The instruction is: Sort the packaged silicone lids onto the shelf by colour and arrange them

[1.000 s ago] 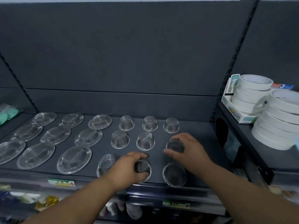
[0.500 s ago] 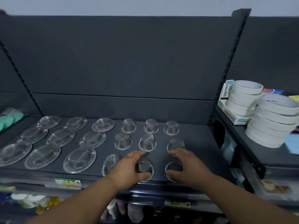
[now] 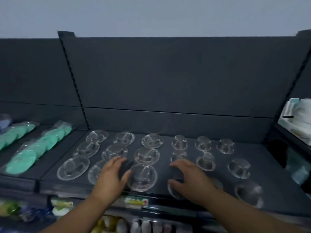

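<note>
Ok so the left hand (image 3: 111, 177) is flat and wide, fingers pretty much straight and spread. It's lying over one of the flat clear lids (image 3: 94, 171) in the front row of the dark shelf (image 3: 272, 158). Can't say for sure if the palm actually presses it. Just off its thumb sits the big flat lid (image 3: 143, 177), right by the thumb tip, maybe touching, too blurry to call. Beyond its fingertips and out past its little-finger side are more flat lids (image 3: 116, 151), three rows deep.

The right hand (image 3: 190, 179) is curved like a claw, thumb and fingers far apart, hovering over or on a small domed lid (image 3: 175, 193) whose rim peeks out under the thumb. I honestly can't tell if it's gripping that one or just cupped above it.

Beyond the right hand's fingers and off to its outer side stand the other small domed lids (image 3: 203, 143), spaced apart. One near the front edge (image 3: 249, 190) is smeared with blur.

Way out past the left hand, on the next shelf section, are bagged green lids (image 3: 38, 147) in long rows. Far past the right hand there's a stack of white rolls (image 3: 303, 111). Below the left wrist a price label (image 3: 136, 201) sticks on the shelf edge.
</note>
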